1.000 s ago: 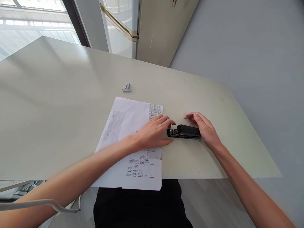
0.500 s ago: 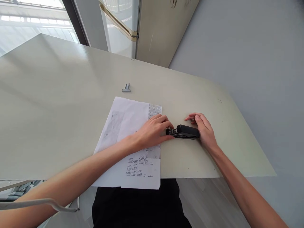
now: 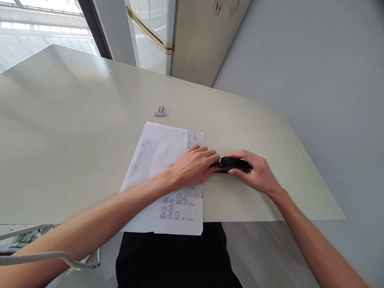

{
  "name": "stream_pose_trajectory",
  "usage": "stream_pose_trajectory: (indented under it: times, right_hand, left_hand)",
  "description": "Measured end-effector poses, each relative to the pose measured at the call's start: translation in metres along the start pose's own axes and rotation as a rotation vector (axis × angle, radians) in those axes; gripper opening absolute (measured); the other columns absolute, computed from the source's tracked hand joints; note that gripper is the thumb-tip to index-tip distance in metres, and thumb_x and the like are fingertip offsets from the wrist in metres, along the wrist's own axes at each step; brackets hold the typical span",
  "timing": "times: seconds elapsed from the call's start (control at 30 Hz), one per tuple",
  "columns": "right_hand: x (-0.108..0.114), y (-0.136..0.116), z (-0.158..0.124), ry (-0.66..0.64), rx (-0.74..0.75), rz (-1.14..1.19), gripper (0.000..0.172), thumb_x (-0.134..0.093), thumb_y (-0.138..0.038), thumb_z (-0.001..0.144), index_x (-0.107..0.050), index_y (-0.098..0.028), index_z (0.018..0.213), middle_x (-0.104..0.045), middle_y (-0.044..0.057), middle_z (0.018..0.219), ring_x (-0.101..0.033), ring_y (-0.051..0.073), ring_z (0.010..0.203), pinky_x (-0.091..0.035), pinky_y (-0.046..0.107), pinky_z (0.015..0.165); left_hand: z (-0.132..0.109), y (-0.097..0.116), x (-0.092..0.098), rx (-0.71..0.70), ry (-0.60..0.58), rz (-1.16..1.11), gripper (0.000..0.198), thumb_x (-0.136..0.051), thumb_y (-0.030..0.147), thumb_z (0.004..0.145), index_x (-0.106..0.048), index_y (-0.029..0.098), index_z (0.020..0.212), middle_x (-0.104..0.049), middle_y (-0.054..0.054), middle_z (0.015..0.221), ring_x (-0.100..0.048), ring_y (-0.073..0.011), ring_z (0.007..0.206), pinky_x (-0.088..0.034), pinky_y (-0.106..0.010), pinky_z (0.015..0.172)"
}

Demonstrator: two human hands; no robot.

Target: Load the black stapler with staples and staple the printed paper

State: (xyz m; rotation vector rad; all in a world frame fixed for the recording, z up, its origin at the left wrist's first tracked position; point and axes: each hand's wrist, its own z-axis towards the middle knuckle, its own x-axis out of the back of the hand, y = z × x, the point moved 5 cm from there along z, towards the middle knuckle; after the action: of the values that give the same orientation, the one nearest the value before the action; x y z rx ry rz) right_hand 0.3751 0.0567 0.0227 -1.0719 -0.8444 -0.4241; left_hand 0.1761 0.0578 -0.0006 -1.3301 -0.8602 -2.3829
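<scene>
A black stapler lies on the white table, its front end at the right edge of some printed papers. My left hand rests on the papers, its fingertips and thumb closed around the stapler's front end. My right hand grips the stapler's rear part, with the fingers along the far side and the thumb along the near side. Beyond the papers are a few small strips of staples. The stapler's front tip is hidden by my left hand.
The table extends far to the left, and its near edge runs in front of my lap. A fridge stands behind it, a grey wall on the right. A pale cable crosses at lower left.
My right hand has moved from the stapler's rear end onto its body, and its fingers have closed around it. My left hand has stayed nearly in place.
</scene>
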Motion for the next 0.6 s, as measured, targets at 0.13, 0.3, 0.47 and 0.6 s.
stream_pose_trajectory:
  times: [0.13,0.3,0.47,0.6]
  right_hand:
    - [-0.0044,-0.0135,-0.0042,-0.031,0.157,-0.14,0.021,-0.068,-0.047,0.1,-0.068,-0.028,0.109,-0.075,0.004,0.095,-0.068,0.023,0.082,-0.052,0.036,0.073]
    - [-0.0085,-0.009,-0.0065,0.001,0.14,-0.136,0.02,-0.065,-0.046,0.102,-0.066,-0.027,0.11,-0.074,0.004,0.094,-0.067,0.023,0.081,-0.052,0.035,0.071]
    - [-0.0095,-0.0074,-0.007,-0.011,0.028,-0.102,0.027,-0.061,-0.056,0.101,-0.068,-0.03,0.107,-0.075,0.005,0.097,-0.069,0.026,0.086,-0.055,0.039,0.076]
    - [-0.0078,-0.0062,-0.0062,-0.026,-0.032,-0.088,0.034,-0.06,-0.063,0.099,-0.069,-0.031,0.105,-0.075,0.006,0.096,-0.068,0.028,0.088,-0.055,0.042,0.078]
  left_hand:
    - [0.001,-0.0009,0.0003,0.001,0.011,-0.011,0.017,-0.054,0.03,0.107,-0.061,0.019,0.097,-0.068,-0.002,0.09,-0.06,-0.02,0.083,-0.039,-0.036,0.082]
    - [0.0019,-0.004,-0.0007,0.007,0.013,-0.063,0.016,-0.056,0.03,0.105,-0.06,0.02,0.093,-0.066,-0.002,0.086,-0.058,-0.0197,0.081,-0.038,-0.036,0.082]
    - [0.0022,-0.0045,0.0012,0.0,0.011,-0.097,0.017,-0.052,0.029,0.104,-0.06,0.02,0.092,-0.066,-0.002,0.086,-0.059,-0.0199,0.081,-0.038,-0.037,0.084]
    - [0.0022,-0.0056,0.0019,0.005,0.002,-0.11,0.017,-0.053,0.029,0.104,-0.061,0.021,0.091,-0.067,-0.003,0.086,-0.06,-0.0202,0.082,-0.04,-0.037,0.084]
